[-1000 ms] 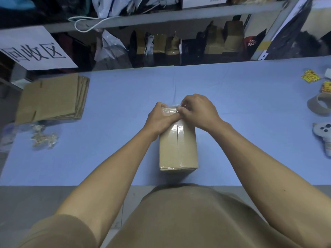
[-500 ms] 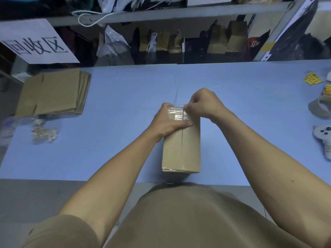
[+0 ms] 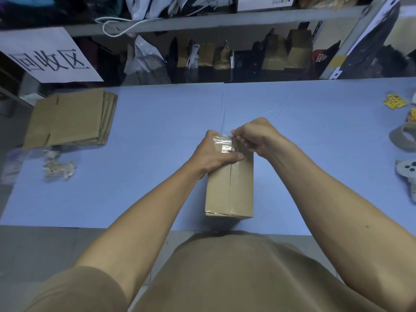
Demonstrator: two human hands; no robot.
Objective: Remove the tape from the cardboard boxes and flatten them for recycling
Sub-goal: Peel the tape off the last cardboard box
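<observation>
A sealed cardboard box (image 3: 229, 190) lay on the blue table (image 3: 157, 122), close to the near edge and right in front of the person, its long side running away from them. Clear tape (image 3: 222, 144) ran along the middle seam and over the far end. The left hand (image 3: 215, 154) gripped the far left part of the box, thumb laid across the top and fingers curled down the side. The right hand (image 3: 254, 136) was at the far right corner, fingers curled, pinching a loose end of the tape that stood a little above the box edge.

Far to the left on the table sat a stack of flattened boxes (image 3: 72, 119), and just in front of it a crumpled heap of removed tape (image 3: 58, 168). At the right edge were a tape roll (image 3: 403, 137), some yellow stickers (image 3: 395, 104), and a white tape dispenser (image 3: 408, 174), only partly in view. Behind the table a shelf (image 3: 225, 19) held bags and small boxes, with a white paper sign (image 3: 48, 58) bearing black handwritten characters at the left.
</observation>
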